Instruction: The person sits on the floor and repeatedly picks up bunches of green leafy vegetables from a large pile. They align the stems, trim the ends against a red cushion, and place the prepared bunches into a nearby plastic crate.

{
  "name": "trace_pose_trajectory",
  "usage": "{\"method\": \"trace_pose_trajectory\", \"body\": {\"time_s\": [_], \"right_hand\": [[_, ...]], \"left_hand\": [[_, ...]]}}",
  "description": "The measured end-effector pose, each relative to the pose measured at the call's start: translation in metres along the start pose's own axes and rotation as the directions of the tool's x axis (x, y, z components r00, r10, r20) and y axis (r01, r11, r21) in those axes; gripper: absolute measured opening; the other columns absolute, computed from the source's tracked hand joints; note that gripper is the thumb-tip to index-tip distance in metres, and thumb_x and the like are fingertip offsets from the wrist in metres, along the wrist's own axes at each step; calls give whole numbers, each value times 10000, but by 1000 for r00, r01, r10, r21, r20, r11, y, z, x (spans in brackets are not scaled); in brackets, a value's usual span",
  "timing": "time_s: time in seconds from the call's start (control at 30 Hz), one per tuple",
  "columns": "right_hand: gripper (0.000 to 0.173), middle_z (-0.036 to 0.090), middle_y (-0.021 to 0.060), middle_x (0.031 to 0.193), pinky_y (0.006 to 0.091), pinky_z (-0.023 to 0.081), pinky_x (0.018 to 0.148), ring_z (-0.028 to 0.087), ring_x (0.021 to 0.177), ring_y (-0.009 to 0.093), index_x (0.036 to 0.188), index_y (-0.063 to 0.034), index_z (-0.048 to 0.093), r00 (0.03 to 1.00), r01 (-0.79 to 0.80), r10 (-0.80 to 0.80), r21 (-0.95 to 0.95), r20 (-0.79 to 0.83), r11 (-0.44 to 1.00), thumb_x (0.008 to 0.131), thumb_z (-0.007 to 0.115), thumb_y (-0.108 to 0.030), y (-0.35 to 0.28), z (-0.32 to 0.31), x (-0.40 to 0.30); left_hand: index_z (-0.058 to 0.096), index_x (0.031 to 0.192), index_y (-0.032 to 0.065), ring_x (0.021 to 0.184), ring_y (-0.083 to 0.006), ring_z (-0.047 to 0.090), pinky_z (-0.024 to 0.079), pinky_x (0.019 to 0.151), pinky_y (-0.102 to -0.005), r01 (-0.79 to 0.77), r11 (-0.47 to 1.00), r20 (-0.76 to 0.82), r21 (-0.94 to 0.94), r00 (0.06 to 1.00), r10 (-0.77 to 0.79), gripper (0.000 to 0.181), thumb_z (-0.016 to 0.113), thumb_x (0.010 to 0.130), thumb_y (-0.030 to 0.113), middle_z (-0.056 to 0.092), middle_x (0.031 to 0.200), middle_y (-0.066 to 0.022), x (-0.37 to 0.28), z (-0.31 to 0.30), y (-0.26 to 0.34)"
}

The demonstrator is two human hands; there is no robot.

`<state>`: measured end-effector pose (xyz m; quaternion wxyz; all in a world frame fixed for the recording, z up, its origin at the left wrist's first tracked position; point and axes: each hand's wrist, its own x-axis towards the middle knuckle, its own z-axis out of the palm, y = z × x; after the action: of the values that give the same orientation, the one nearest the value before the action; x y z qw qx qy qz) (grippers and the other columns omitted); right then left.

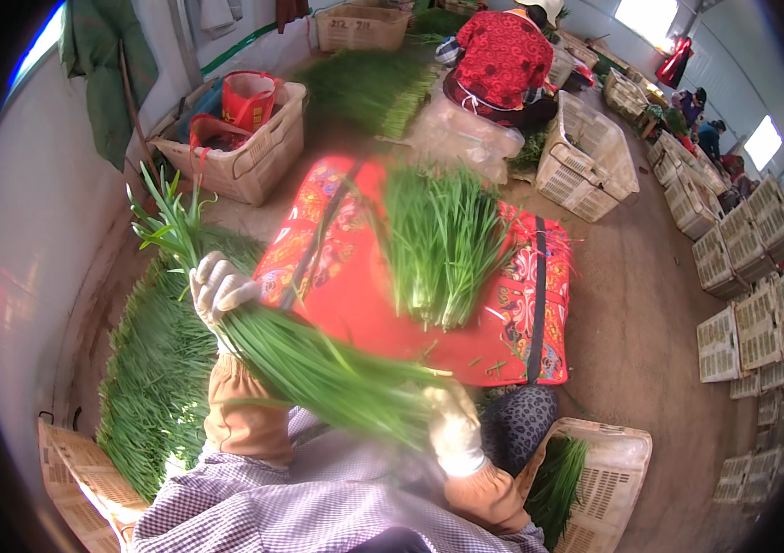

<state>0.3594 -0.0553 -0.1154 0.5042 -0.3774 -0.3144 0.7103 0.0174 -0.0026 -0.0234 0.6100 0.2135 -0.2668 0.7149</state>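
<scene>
My left hand (221, 289), in a pale work glove, grips a long bunch of green leafy stalks (323, 366), probably Chinese chives, near its leaf tips. Across my lap, my gloved right hand (453, 422) is at the bunch's other end; motion blur hides part of its fingers. Beyond the bunch lies a red bag with patterned sides and dark straps (350, 332), laid flat. On it rest more green stalks (444, 242) in side-by-side bunches, their pale ends towards me. A few trimmings are scattered near the bag's right side.
A large heap of green stalks (150, 373) lies at the left. Plastic crates stand at the back left (247, 166), right (589, 173) and lower right (613, 484), the last holding greens. A person in a red patterned top (502, 59) sits ahead beside more greens (364, 86). Stacked crates (755, 332) line the far right.
</scene>
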Motion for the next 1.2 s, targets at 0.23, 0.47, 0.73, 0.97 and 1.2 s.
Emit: {"method": "trace_pose_trajectory", "body": {"time_s": [0.23, 0.47, 0.73, 0.97, 1.2], "right_hand": [[592, 544, 156, 1376, 391, 454, 1007, 550, 1232, 270, 1383, -10, 467, 881, 308, 299, -924, 368, 228, 928, 645, -345, -42, -41, -6], [333, 669, 106, 1116, 331, 464, 947, 612, 1043, 204, 1106, 21, 627, 857, -202, 485, -752, 174, 627, 941, 649, -267, -63, 30, 6], [285, 678, 36, 970, 245, 441, 869, 598, 906, 128, 1065, -2, 685, 918, -131, 312, -555, 246, 821, 969, 612, -260, -41, 38, 7], [230, 696, 95, 925, 315, 462, 857, 620, 857, 174, 923, 0, 674, 984, -152, 159, 83, -85, 985, 965, 539, -181, -38, 28, -1], [300, 612, 127, 761, 332, 500, 656, 603, 679, 199, 882, 3, 630, 969, 240, -127, -697, 211, 676, 980, 575, -275, -29, 25, -10]], "left_hand": [[487, 875, 75, 496, -108, 541, 503, 673, -279, 4, 999, 278, 42, 960, -16, 145, 483, 1000, 149, 535, 645, -2, 12, 5, 15], [493, 843, 52, 486, -137, 560, 516, 594, -284, 18, 994, 262, 104, 964, -45, 160, 502, 977, 139, 559, 623, -45, 13, 8, 3], [520, 833, -37, 479, -197, 602, 545, 476, -277, 63, 996, 349, 65, 933, -82, 159, 514, 940, 81, 600, 639, -137, 15, 7, -8], [519, 825, -41, 473, -196, 597, 539, 466, -279, 26, 999, 331, 44, 943, -39, 175, 510, 940, 91, 598, 641, -157, 15, 6, 2], [511, 807, -27, 438, -179, 572, 520, 434, -260, 16, 997, 287, 79, 957, -38, 148, 506, 932, 51, 582, 608, -133, 14, 3, -2]]}}
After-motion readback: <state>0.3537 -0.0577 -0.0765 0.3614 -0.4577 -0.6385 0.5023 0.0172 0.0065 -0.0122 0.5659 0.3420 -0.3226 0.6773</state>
